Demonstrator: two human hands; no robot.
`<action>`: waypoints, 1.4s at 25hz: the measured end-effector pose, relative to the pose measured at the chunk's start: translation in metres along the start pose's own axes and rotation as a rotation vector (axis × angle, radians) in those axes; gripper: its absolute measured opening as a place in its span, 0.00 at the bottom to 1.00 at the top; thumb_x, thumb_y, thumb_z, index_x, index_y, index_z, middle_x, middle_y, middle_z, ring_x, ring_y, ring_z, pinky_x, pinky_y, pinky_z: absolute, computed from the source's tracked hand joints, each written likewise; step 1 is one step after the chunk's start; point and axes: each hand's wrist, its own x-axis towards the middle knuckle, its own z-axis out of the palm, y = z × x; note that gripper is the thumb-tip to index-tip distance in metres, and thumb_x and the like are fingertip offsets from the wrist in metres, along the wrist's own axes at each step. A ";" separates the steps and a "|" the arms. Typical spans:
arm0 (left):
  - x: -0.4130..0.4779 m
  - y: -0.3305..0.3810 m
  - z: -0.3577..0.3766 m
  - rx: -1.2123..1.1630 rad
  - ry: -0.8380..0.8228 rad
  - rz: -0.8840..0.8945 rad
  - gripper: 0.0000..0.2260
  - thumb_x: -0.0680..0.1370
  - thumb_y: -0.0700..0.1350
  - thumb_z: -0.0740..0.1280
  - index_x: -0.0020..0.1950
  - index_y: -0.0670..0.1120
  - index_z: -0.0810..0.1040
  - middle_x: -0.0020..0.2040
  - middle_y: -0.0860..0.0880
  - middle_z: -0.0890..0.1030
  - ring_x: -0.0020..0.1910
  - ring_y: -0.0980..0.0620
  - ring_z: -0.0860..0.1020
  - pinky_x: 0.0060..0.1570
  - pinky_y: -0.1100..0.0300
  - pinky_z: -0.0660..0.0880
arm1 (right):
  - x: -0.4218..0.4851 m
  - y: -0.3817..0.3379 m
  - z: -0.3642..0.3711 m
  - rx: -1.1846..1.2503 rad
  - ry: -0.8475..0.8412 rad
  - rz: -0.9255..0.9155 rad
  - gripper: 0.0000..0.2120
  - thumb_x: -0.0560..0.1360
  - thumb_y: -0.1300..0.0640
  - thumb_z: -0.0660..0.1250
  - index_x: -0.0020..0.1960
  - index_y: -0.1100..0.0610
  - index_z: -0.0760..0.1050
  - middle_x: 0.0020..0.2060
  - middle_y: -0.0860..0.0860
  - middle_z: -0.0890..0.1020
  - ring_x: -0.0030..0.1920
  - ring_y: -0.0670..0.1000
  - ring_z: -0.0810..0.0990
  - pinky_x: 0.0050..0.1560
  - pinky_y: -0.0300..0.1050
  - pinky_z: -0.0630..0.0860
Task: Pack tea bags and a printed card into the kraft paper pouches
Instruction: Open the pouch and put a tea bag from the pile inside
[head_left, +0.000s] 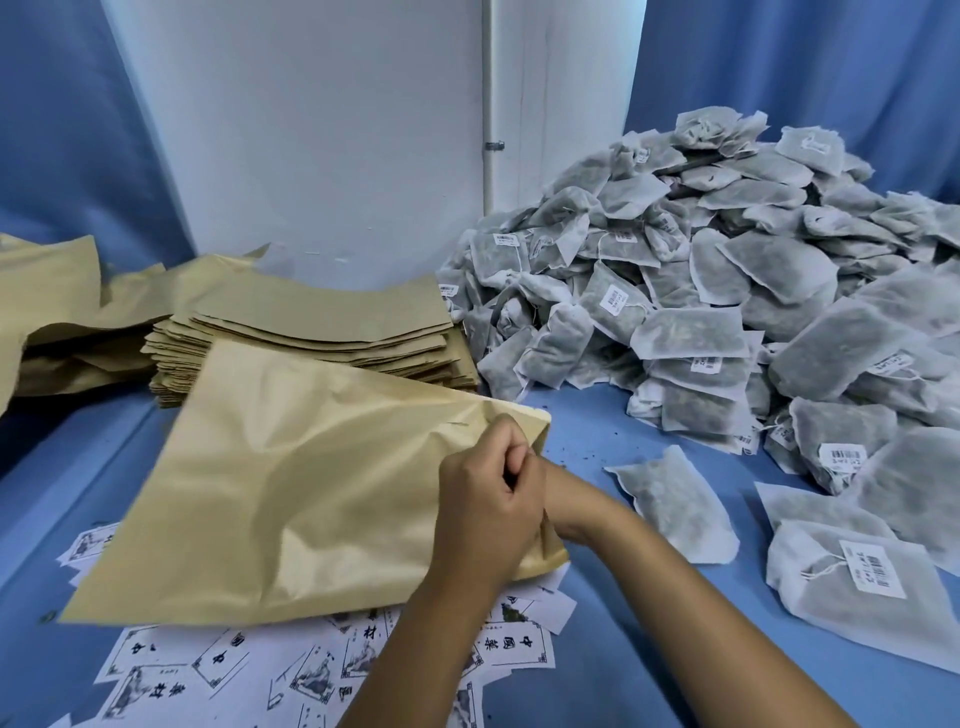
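Note:
A large kraft paper pouch (291, 493) lies tilted on the blue table, with its mouth facing right. My left hand (485, 501) grips the edge of that mouth with curled fingers. My right hand (560, 493) reaches in at the mouth. Only its wrist end shows, because my left hand and the paper hide the fingers. Printed cards (511, 644) with black characters and drawings lie scattered under and in front of the pouch. A big heap of grey tea bags (727, 291) with barcode tags fills the right side.
A stack of flat kraft pouches (322, 332) sits behind the held pouch, with more loose brown paper (57, 291) at the far left. Loose tea bags (670, 499) lie on the table to the right of my hands. A white wall and blue curtains close off the back.

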 end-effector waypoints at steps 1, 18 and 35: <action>0.000 -0.004 0.000 0.006 0.020 -0.056 0.14 0.71 0.36 0.60 0.33 0.51 0.57 0.24 0.48 0.61 0.20 0.45 0.70 0.22 0.55 0.64 | -0.001 0.001 -0.006 0.071 -0.008 0.001 0.14 0.74 0.71 0.58 0.35 0.56 0.72 0.31 0.53 0.77 0.34 0.51 0.74 0.32 0.35 0.70; -0.001 -0.013 0.002 0.005 0.053 -0.218 0.18 0.74 0.33 0.62 0.33 0.51 0.59 0.25 0.44 0.64 0.22 0.39 0.72 0.23 0.45 0.68 | -0.008 0.001 -0.036 0.680 0.445 0.080 0.17 0.64 0.63 0.76 0.44 0.62 0.69 0.39 0.58 0.75 0.37 0.52 0.77 0.41 0.47 0.74; 0.002 -0.002 -0.004 -0.256 0.035 -0.214 0.11 0.76 0.39 0.60 0.48 0.56 0.67 0.25 0.48 0.76 0.16 0.50 0.71 0.23 0.66 0.68 | -0.002 -0.008 -0.004 0.222 -0.105 0.004 0.16 0.73 0.73 0.53 0.31 0.63 0.71 0.17 0.44 0.69 0.21 0.40 0.67 0.26 0.29 0.65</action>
